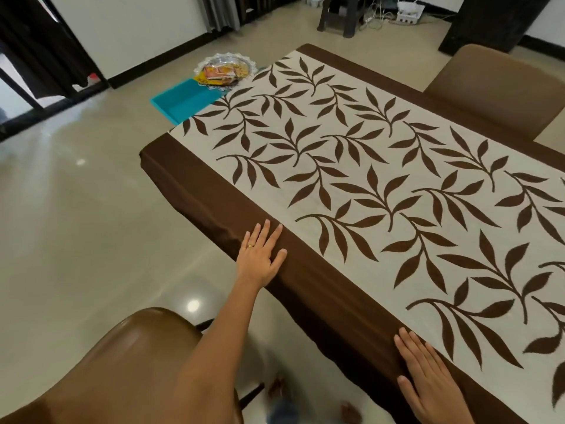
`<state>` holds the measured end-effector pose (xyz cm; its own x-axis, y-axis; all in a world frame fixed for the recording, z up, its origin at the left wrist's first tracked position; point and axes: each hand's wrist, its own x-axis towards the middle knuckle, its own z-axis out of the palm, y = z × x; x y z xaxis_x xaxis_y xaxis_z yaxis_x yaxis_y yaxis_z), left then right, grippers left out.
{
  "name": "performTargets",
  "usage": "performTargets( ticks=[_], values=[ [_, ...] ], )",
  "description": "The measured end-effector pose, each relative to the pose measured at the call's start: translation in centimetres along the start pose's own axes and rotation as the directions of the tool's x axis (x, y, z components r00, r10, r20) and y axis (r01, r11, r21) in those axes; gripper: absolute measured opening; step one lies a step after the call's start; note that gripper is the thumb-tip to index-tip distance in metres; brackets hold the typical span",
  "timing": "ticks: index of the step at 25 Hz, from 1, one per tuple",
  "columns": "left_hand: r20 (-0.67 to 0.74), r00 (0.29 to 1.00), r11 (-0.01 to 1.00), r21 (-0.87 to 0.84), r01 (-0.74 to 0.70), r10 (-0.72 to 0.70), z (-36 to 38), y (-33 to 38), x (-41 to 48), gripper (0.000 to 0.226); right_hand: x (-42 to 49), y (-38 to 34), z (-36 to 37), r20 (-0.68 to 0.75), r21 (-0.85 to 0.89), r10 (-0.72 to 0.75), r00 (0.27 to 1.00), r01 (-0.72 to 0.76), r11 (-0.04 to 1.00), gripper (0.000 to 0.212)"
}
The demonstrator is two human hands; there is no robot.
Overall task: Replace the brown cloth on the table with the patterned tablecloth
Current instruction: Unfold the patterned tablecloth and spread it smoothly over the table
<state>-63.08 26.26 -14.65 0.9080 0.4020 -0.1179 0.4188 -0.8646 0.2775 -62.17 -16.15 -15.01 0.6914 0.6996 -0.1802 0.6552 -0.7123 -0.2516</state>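
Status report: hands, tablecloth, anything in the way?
Left hand and right hand flat, open, on the brown border at the near edge. Patterned tablecloth spread over the table. Blue tray and dish beyond the far corner.

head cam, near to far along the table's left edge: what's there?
right hand → left hand → tablecloth's brown corner → turquoise tray → glass dish of packets

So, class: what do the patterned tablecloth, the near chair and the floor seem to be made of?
Patterned tablecloth: woven fabric, matte, creasing softly at the edge. Near chair: smooth brown seat with a sheen, likely leatherette or plastic. Floor: glossy tile or polished stone, mirroring lights.
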Motion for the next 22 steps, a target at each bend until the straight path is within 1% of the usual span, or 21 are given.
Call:
performTargets(
  ticks=[2, 4, 6, 7, 8, 9, 10, 11, 13, 14, 16, 19, 22],
  values=[
    [0.001, 1.0, 1.0, 0.006, 0.024, -0.024, -0.8, -2.4, 1.3, 0.061, -0.2, 0.3, -0.3, -0.001, -0.047, -0.009, 1.0, 0.009, 0.999, 0.062],
    [0.004, 0.998, 0.998, 0.001, 0.065, -0.065, -1.6, -4.2, 2.7, 0.061, 0.6, -0.6, -0.7, -0.08, -0.057, 0.018, 0.997, -0.023, 0.998, 0.059],
    [-0.005, 0.997, 0.997, 0.012, 0.073, -0.073, -1.7, -4.8, 3.3, 0.061, 3.7, -4.0, -1.1, -0.194, 0.039, 0.132, 0.972, -0.126, 0.991, 0.051],
    [-0.009, 0.998, 0.998, 0.01, 0.066, -0.066, -1.7, -4.7, 3.5, 0.06, 6.7, -6.6, -1.3, -0.214, 0.11, 0.202, 0.956, -0.182, 0.977, 0.045],
    [-0.014, 0.998, 0.998, -0.004, 0.057, -0.057, -1.6, -4.7, 3.6, 0.058, 10.3, -9.7, -1.7, -0.191, 0.18, 0.241, 0.952, -0.207, 0.962, 0.043],
    [-0.016, 0.998, 0.998, -0.021, 0.054, -0.054, -1.5, -4.7, 3.6, 0.056, 14.4, -12.7, -2.1, -0.179, 0.226, 0.221, 0.959, -0.179, 0.958, 0.045],
    [-0.023, 0.998, 0.998, -0.028, 0.053, -0.054, -1.5, -4.7, 3.6, 0.055, 18.8, -15.4, -2.1, -0.191, 0.25, 0.142, 0.971, -0.091, 0.964, 0.048],
    [-0.028, 0.999, 0.999, -0.02, 0.046, -0.047, -1.5, -4.8, 3.7, 0.054, 22.9, -17.9, -1.8, -0.208, 0.248, 0.043, 0.977, 0.01, 0.969, 0.05],
    [-0.037, 0.998, 0.999, -0.008, 0.052, -0.052, -1.5, -5.4, 3.8, 0.054, 29.6, -21.1, -1.2, -0.157, 0.181, -0.106, 0.982, 0.134, 0.974, 0.054],
    [-0.037, 0.997, 0.998, -0.004, 0.068, -0.068, -1.6, -5.9, 4.1, 0.054, 31.7, -21.9, -0.6, -0.121, 0.135, -0.137, 0.983, 0.153, 0.979, 0.055],
    [-0.042, 0.993, 0.994, 0.001, 0.111, -0.111, -2.1, -7.0, 5.1, 0.056, 32.7, -22.3, 0.1, -0.11, 0.052, -0.126, 0.986, 0.133, 0.99, 0.058],
    [-0.081, 0.983, 0.987, -0.03, 0.161, -0.163, -2.9, -8.4, 6.9, 0.055, 31.5, -21.8, 0.1, -0.087, 0.031, -0.157, 0.984, 0.161, 0.987, 0.062],
    [-0.077, 0.98, 0.983, -0.026, 0.184, -0.185, -4.0, -10.2, 8.7, 0.055, 30.9, -21.6, 0.0, -0.076, 0.043, -0.163, 0.984, 0.166, 0.985, 0.064]
  ],
)
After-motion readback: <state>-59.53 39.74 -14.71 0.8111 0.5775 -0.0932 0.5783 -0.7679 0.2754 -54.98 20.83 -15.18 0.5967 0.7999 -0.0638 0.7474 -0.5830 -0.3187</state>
